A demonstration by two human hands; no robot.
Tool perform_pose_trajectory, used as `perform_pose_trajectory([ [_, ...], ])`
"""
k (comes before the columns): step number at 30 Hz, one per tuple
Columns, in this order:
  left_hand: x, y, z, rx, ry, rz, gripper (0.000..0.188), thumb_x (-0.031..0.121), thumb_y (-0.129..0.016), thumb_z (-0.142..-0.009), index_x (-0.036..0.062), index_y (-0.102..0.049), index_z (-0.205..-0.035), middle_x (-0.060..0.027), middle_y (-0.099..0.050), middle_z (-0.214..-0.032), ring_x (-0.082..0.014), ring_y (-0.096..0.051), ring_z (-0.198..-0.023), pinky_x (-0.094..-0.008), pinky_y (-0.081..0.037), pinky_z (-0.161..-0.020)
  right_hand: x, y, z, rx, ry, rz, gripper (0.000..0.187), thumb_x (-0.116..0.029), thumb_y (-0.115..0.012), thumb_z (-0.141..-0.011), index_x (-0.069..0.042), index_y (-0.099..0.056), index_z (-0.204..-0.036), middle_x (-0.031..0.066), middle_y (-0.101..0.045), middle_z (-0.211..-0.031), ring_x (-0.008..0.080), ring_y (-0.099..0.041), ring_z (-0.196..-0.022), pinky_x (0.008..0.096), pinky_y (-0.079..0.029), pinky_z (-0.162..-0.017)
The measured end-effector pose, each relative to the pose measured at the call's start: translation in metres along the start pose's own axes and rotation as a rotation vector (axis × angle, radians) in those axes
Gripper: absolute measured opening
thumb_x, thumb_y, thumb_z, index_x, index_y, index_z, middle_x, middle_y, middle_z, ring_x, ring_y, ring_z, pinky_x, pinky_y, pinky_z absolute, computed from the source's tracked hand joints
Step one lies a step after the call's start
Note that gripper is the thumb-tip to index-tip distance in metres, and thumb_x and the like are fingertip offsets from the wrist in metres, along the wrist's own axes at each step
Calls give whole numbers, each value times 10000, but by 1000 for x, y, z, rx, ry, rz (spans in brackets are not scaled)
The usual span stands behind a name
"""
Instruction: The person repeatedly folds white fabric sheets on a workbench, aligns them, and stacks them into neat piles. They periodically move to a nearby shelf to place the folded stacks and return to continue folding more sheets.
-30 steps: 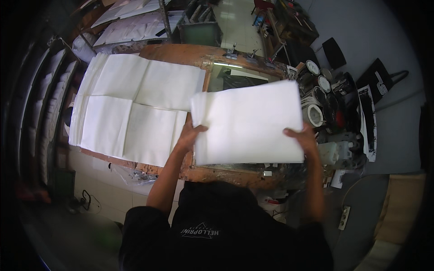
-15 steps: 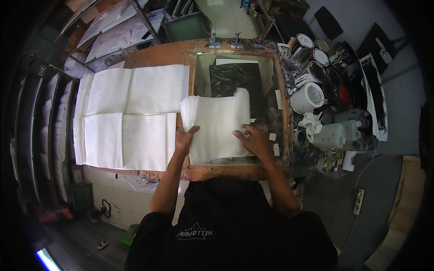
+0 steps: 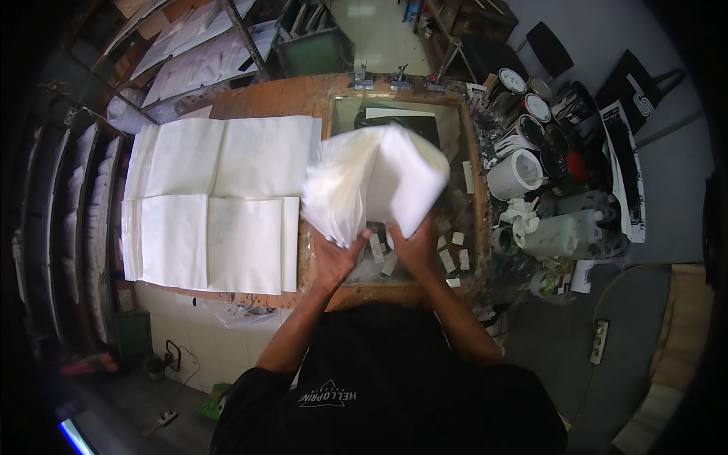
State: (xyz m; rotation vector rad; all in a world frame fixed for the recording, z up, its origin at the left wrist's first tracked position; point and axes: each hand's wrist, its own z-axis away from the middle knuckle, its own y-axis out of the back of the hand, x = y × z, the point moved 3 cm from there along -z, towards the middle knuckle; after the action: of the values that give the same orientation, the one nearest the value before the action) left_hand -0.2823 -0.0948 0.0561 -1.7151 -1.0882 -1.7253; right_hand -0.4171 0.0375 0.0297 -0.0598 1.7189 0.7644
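Both of my hands grip a stack of thin white sheets [image 3: 343, 178] by its near edge, lifted above a wood-framed glass panel [image 3: 458, 208]. My left hand [image 3: 339, 259] is closed on the left part, where many sheet edges fan apart. The right part bends into a smooth curve, with my right hand [image 3: 413, 249] closed on its lower corner. Some of the sheets are blurred by motion. Left of them lie more white sheets in overlapping piles, a far pile [image 3: 265, 155] and a near pile [image 3: 244, 243].
Small white pieces [image 3: 446, 261] dot the glass. Metal clamps [image 3: 400, 76] line the table's far edge. Paint cans [image 3: 531, 133], a white bucket [image 3: 516, 174] and a translucent jerrycan [image 3: 557, 231] crowd the right side. Racks [image 3: 91, 227] stand at the left.
The stack has risen off the glass and now curves and fans out between my hands. My left hand has shifted right and nearer me; small pieces on the glass are uncovered.
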Motion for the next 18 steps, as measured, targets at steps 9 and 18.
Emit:
perform_pose_trajectory([
  [9, -105, -36, -5, -244, -52, -12, 1084, 176, -881, -726, -72, -179, -1514, -230, -518, -1401, -327, -541, -1302, -413, -427, -1106, -138, 54, -26, -231, 701, 358, 1169, -672, -794, -736, -43, -288, -1582, 285, -250, -1620, 460, -227, -1513, 579, -177, -1229],
  [18, -67, -47, -5, -124, -310, -31, 1006, 198, -907, -686, -34, -317, -1467, -220, -530, -1334, -347, -570, -1228, -423, -448, -1069, -125, 16, -60, -491, 797, 705, 1002, -810, -418, -873, -119, -322, -1592, 252, -202, -1652, 459, -138, -1539, 660, -89, -1215],
])
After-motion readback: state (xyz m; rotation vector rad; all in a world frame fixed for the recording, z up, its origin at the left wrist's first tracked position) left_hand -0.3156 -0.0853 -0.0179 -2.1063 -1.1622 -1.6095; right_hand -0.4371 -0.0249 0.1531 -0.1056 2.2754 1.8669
